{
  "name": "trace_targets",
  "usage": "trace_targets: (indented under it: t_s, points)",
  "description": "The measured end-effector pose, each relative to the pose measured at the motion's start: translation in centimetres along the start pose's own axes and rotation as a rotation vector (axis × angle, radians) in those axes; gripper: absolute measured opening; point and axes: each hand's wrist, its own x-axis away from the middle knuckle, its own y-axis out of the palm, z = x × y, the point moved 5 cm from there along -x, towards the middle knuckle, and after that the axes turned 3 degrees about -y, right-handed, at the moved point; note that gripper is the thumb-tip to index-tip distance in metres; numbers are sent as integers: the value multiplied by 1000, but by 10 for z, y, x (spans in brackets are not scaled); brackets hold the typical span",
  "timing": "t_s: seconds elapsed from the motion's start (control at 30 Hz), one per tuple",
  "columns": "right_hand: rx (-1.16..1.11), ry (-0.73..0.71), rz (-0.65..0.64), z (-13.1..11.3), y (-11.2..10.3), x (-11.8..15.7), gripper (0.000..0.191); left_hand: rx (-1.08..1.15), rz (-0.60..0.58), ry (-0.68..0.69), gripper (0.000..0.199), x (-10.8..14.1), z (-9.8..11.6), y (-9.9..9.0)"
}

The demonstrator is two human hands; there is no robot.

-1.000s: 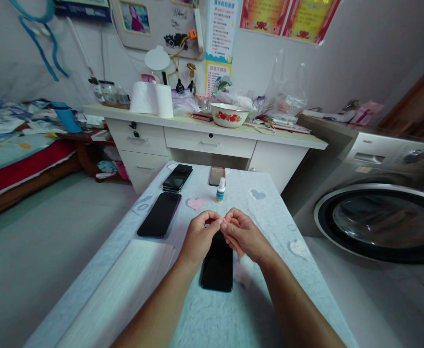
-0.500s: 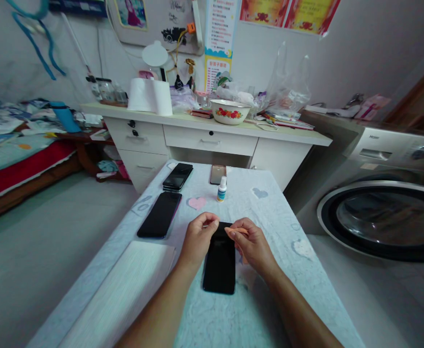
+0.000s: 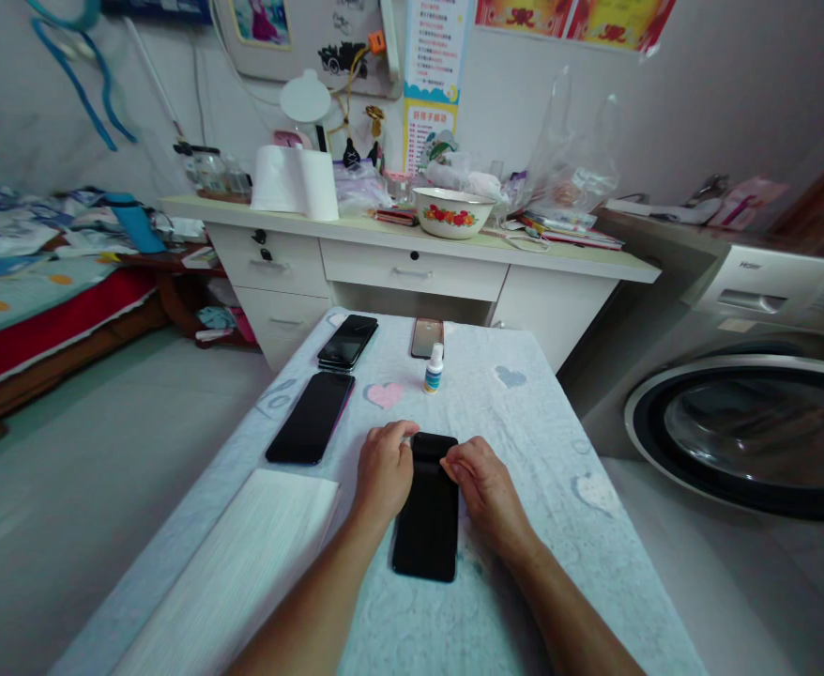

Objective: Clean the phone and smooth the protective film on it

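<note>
left hand [image 3: 384, 471] curls at the upper left edge of the black phone [image 3: 426, 526]; whether it grips is hard to tell. right hand [image 3: 483, 483] pinches a mostly hidden orange piece [image 3: 446, 467] at the phone's upper right. the phone lies flat on the table [image 3: 559, 422] between the 2 hands, 1 small bottle [image 3: 433, 371] beyond. the step seems close work near its top end; next calls for a steady phone and light fingers.

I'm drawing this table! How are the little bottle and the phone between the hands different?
The bottle stands upright; the phone lies flat. The bottle is white with a blue label; the phone's face is black. The bottle looks smaller than the phone. Both rest on the pale blue cover.
</note>
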Motion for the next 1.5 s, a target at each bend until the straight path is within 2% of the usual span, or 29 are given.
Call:
trace_targets:
  t_s: [0.23, 0.33, 0.47, 0.6, 0.87, 1.13, 1.27, 1.5]
  points:
    - [50, 9, -3, 2, 0, 1, 13, 2, -29, 1, 39, 2, -5, 2]
    - [79, 3, -40, -2, -1, 2, 10, -5, -40, 10, 41, 3, -3, 3]
    - [127, 0, -105, -3, -2, 5, 20, -27, -46, -4, 41, 4, -2, 3]
    - [166, 9, -132, 2, -1, 4, 16, -57, -39, 1, 39, 3, -1, 3]
    - [255, -74, -117, 4, 3, 3, 17, -103, -14, 17, 39, -2, 5, 4]
    - [275, -84, -100, 7, 5, 5, 20, -124, 4, 2, 38, -5, 6, 7]
    - [260, -101, -162, 3, 4, 6, 18, -133, 0, 10, 38, -6, 8, 8]
    - [183, -173, -354, -18, 7, 12, 24, -114, 18, 26, 36, -5, 8, 7]
